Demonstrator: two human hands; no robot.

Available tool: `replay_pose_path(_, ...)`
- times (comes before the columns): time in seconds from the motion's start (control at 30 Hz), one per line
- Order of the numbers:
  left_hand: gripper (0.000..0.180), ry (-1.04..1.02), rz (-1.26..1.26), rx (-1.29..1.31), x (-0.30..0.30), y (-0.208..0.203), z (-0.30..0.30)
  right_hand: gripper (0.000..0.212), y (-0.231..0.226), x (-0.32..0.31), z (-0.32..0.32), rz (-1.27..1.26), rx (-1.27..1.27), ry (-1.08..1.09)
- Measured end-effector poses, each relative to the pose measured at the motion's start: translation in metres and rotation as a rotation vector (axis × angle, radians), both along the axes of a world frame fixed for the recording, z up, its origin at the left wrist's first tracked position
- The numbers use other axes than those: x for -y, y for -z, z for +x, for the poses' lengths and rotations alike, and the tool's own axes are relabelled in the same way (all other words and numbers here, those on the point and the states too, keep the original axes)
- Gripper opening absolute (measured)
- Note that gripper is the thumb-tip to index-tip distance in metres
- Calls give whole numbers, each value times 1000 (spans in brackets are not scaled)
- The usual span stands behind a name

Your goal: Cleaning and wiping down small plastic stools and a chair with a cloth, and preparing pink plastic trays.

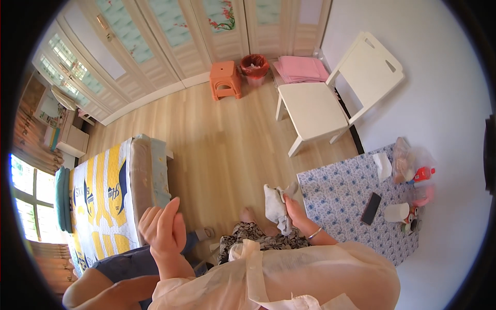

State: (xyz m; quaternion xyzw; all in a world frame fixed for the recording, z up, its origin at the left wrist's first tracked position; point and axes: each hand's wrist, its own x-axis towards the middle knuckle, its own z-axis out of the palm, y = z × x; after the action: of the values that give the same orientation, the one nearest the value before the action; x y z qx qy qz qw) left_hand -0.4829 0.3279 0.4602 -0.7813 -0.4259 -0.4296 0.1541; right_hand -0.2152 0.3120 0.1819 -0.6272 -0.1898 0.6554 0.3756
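The crumpled pale grey cloth [276,202] is just beside the left edge of the blue-flowered table cover [330,201], clamped in the right hand [296,213] with a loose end drooping toward the dark patterned garment [230,248]. Gathering that end should give steadier control; the left hand [166,227], fingers curled in and nothing visible inside, could help fold it, well apart from the dark phone [371,208].
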Motion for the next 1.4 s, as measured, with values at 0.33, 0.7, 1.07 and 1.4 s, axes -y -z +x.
replay_pose_path(0.33,19,-413,-910,-94,-143,75,-124,49,-9,-161,-98,200,89,-324)
replay_pose_path(0.7,21,8,-1000,-211,-350,95,-100,51,-10,-308,-99,241,253,-247)
replay_pose_path(1.07,27,-6,-1172,-382,-531,82,-58,54,-13,-495,-74,124,212,-45)
replay_pose_path(1.4,22,143,-1093,-391,-644,105,-75,61,-4,-591,-75,-12,308,-85)
